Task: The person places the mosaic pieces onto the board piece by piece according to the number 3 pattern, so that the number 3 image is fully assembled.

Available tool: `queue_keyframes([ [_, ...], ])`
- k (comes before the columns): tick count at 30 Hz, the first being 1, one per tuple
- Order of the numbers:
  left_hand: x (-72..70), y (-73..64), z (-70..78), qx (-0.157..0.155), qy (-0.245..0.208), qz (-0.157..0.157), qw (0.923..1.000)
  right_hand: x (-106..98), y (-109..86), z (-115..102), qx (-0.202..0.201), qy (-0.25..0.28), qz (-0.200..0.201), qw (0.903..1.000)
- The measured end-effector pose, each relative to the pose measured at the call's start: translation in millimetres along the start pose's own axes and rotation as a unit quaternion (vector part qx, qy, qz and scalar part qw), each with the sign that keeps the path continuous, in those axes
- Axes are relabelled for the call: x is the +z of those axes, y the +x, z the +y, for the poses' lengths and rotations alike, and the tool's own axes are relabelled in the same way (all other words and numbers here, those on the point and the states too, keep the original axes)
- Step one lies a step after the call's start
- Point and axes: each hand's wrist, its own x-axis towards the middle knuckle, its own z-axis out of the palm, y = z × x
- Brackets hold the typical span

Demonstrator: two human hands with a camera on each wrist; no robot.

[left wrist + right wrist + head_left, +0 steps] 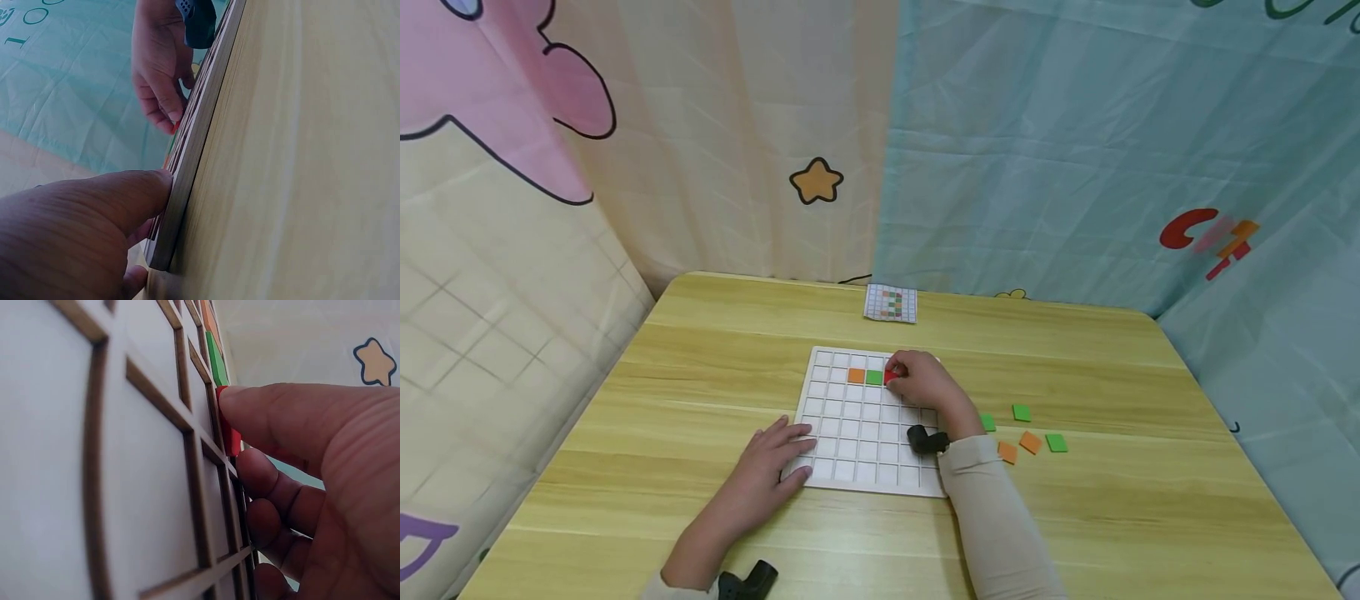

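Note:
A white grid board lies on the table, its cells framed by raised ridges. An orange tile and a green tile sit side by side in its second row from the far edge. Just right of the green one, my right hand pinches a red tile between thumb and fingers, right at the cell. My left hand rests at the board's near left edge with fingers spread, fingertips over the rim; its thumb shows large in the left wrist view.
Loose green tiles and orange tiles lie on the table right of the board, beside the right forearm. A small card with a coloured grid pattern lies at the far edge. Curtains hang behind.

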Motion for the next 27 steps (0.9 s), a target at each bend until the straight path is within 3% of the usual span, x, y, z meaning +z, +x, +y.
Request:
queue_keyframes([
  [27,0.4,-0.8,-1.1,0.001,-0.003,0.001,1.0000,-1.4,-2.9,-1.0,-0.001,0.004,-0.003,1.0000],
])
